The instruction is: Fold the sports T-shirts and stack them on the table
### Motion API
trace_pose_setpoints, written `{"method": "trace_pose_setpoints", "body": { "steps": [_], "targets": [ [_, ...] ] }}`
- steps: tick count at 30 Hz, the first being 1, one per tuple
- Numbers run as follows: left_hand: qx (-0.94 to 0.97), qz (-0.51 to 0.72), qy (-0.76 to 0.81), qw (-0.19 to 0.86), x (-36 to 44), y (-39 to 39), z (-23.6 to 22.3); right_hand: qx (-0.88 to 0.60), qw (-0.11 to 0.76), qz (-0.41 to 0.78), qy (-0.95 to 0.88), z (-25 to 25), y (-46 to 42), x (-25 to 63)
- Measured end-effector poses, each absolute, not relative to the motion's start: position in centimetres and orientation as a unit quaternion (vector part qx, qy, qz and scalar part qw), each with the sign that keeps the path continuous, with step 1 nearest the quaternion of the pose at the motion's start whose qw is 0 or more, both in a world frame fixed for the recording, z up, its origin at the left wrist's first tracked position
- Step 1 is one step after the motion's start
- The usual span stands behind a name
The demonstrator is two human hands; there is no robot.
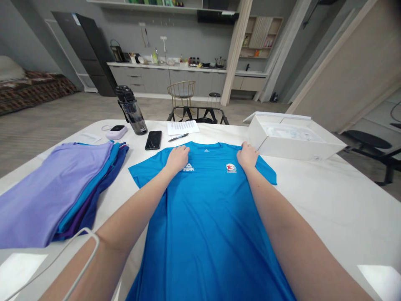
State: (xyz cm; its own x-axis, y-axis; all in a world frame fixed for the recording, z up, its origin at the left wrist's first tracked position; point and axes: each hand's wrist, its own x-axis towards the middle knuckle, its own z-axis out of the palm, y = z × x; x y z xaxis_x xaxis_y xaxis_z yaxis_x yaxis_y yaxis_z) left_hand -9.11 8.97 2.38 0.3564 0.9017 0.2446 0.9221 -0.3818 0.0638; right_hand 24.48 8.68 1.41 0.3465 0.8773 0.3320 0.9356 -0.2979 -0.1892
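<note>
We see a blue T-shirt (206, 225) lying flat on the white table (328, 217), its long axis running from the far collar toward us. The left hand (177, 159) and right hand (247, 154), reached forward, rest at opposite shoulders; each grip lies spread on the cloth, apparently not pinching it.

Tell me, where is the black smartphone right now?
In the head view, the black smartphone lies on the white table just beyond the collar of the blue T-shirt, left of the pen and right of the water bottle.
</note>
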Motion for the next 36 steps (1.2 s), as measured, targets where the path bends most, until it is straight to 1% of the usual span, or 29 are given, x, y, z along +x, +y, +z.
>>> {"method": "trace_pose_setpoints", "body": {
  "steps": [3,5,8,11,15,19,22,24,27,32,36],
  "targets": [
    [-0.804,-0.137,-0.578,-0.004,-5.5,9.9,1.4,-0.722,0.156,-0.076,-0.670,1.7,8.5,24.6],
    [-0.788,-0.145,-0.597,-0.023,-4.4,10.7,0.6,-0.688,0.136,-0.053,-0.711,1.7,8.6,24.8],
    [-0.781,-0.125,-0.609,-0.060,-4.4,11.9,-0.4,-0.669,0.113,-0.029,-0.734,1.4,9.1,25.0],
    [-0.778,-0.091,-0.615,-0.086,-4.8,12.6,-0.6,-0.677,0.104,-0.036,-0.727,0.9,9.6,25.1],
    [-0.774,-0.077,-0.622,-0.090,-4.8,12.8,-0.3,-0.705,0.088,-0.036,-0.703,0.2,10.1,24.8],
    [-0.776,-0.081,-0.620,-0.087,-4.6,12.6,-0.1,-0.734,0.069,-0.006,-0.676,-0.1,10.6,24.3],
    [-0.777,-0.084,-0.618,-0.084,-4.7,12.7,-0.3,-0.743,0.050,0.030,-0.667,0.3,10.8,23.9],
    [-0.778,-0.084,-0.617,-0.083,-4.8,12.8,-0.3,-0.740,0.057,0.031,-0.670,0.8,10.3,23.0],
    [-0.782,-0.077,-0.613,-0.082,-4.9,13.1,-0.5,-0.716,0.080,0.009,-0.694,1.4,8.4,20.3],
    [-0.785,-0.073,-0.611,-0.071,-4.9,13.6,-0.5,-0.695,0.085,0.049,-0.712,0.8,3.1,14.7],
    [-0.787,-0.089,-0.607,-0.065,-4.8,13.0,0.0,-0.708,0.078,0.054,-0.700,0.3,0.8,12.8]
  ]
}}
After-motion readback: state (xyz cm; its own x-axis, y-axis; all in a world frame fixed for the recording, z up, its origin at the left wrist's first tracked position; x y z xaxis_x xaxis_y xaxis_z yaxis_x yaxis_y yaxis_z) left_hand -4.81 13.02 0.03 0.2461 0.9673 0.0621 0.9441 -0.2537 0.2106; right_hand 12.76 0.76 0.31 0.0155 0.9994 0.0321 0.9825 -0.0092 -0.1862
